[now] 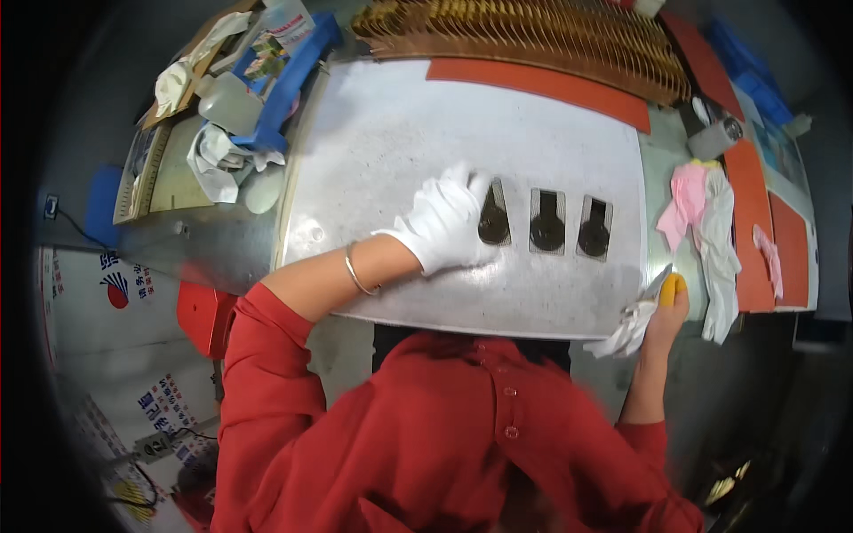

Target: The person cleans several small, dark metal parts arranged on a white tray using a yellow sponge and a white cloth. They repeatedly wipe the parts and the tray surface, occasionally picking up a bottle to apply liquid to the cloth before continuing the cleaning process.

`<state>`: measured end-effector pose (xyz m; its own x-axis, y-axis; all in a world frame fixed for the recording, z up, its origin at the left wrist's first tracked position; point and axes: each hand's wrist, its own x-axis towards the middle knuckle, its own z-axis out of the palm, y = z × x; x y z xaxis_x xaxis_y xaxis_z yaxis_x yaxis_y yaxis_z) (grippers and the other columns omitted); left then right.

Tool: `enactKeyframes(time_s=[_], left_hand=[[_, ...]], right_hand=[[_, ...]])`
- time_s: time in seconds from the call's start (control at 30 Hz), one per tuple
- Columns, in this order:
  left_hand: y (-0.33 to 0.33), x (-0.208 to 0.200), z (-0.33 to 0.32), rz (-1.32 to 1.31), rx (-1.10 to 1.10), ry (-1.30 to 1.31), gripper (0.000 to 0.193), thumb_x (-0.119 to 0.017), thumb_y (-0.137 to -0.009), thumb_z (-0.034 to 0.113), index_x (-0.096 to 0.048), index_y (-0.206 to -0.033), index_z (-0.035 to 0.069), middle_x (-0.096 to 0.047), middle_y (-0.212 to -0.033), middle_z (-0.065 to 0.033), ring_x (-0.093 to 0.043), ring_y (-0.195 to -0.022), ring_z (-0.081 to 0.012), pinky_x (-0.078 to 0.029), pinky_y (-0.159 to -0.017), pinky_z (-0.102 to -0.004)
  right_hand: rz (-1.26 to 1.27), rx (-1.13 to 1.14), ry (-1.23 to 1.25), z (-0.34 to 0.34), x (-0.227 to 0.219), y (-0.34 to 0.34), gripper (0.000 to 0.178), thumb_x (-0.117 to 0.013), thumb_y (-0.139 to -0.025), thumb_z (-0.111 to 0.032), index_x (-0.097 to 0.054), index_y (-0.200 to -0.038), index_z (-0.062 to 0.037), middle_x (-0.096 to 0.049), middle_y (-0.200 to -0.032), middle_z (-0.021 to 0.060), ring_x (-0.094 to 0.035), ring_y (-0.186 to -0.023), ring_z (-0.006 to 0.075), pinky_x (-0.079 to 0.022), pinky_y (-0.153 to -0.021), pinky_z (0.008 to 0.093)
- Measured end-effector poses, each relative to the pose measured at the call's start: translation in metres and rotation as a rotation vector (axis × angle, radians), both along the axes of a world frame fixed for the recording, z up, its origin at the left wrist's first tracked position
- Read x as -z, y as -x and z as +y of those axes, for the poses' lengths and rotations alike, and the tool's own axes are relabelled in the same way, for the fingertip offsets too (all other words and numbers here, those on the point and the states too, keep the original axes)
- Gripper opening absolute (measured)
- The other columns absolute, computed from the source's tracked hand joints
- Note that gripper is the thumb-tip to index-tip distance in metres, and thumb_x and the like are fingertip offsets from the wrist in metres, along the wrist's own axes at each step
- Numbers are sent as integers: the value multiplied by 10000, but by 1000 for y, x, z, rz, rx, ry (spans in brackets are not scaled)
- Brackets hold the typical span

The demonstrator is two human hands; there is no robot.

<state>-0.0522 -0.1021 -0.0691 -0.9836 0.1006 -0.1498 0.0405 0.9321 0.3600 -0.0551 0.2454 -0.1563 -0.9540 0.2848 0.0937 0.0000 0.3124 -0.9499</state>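
Observation:
My left hand (444, 218), in a white glove, is at the middle of the white work surface. Its fingers are closed at the left edge of a small dark plate (493, 218) with a keyhole-shaped black mark, partly covering it. To the right lie two similar plates, a middle plate (547, 226) and a right plate (594, 231), untouched. At the table's front right edge is my right hand (677, 302), with yellow covers on its fingertips. It grips a crumpled white cloth (626, 329).
A long rack of copper-coloured slats (524, 40) stands at the back behind an orange strip (542, 89). Pink cloth (686, 200) and white cloth (716, 258) lie at right. A blue tray (271, 115), a translucent bottle (229, 102) and crumpled tissue (213, 164) sit at left.

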Motion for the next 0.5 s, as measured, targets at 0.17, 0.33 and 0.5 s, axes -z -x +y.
enactKeyframes(time_s=[0.17, 0.33, 0.5], left_hand=[[4, 10, -22, 171, 162, -48, 753, -708, -576, 398, -439, -1160, 6, -492, -1057, -195, -505, -981, -350, -426, -832, -423], [99, -63, -123, 285, -73, 312, 818, -701, -598, 455, -414, -1204, -13, -502, -1066, -205, -534, -955, -337, -453, -825, -388], [199, -76, -173, 244, 30, 461, 1003, -749, -562, 494, -311, -1324, 11, -477, -1179, -152, -492, -1079, -301, -441, -869, -381]], right_hand=[[-5, -39, 38, -1, -4, -6, 156, -476, -898, -119, -533, -924, 24, -501, -824, 2, -436, -753, 83, -367, -683, 220], [11, -34, 136, -9, -7, -6, 117, -479, -898, -116, -521, -897, -7, -495, -817, -11, -427, -742, 67, -359, -675, 208], [19, 9, 174, -11, -6, -4, 134, -485, -906, -130, -517, -901, 0, -499, -824, -8, -430, -744, 71, -361, -679, 209]])
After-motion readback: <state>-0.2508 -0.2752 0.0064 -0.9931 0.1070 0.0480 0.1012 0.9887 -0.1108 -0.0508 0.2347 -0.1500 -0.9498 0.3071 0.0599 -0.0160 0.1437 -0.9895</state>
